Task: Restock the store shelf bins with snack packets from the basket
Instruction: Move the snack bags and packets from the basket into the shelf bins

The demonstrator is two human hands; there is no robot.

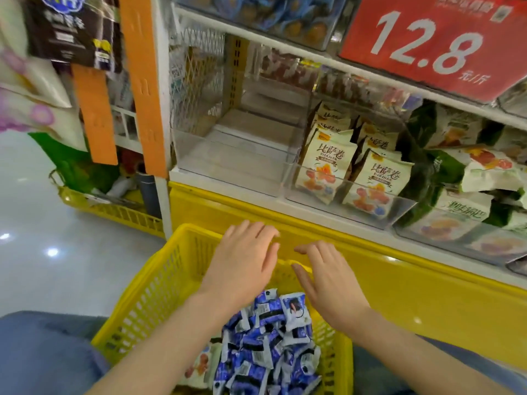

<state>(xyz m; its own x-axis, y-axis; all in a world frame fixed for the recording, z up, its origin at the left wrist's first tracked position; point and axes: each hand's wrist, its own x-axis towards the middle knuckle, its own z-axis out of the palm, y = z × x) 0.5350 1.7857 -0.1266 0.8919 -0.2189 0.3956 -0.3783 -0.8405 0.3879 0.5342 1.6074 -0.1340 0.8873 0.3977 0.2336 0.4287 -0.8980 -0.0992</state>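
Observation:
A yellow plastic basket (pixel 159 283) stands in front of me, heaped with several small blue-and-white snack packets (pixel 265 346). My left hand (pixel 242 260) and my right hand (pixel 328 283) hover palm-down over the basket's far side, fingers straight, holding nothing. Above them, on the lowest shelf, a clear plastic bin (pixel 228 149) at the left stands with nothing in it. The bin beside it holds cream-coloured snack packets (pixel 328 166).
Green-and-white packets (pixel 456 172) fill the bins further right. A red price sign reading 12.8 (pixel 433 44) hangs on the shelf above. A yellow base panel (pixel 399 286) runs below the shelf. A second yellow basket (pixel 119 209) sits on the floor at the left.

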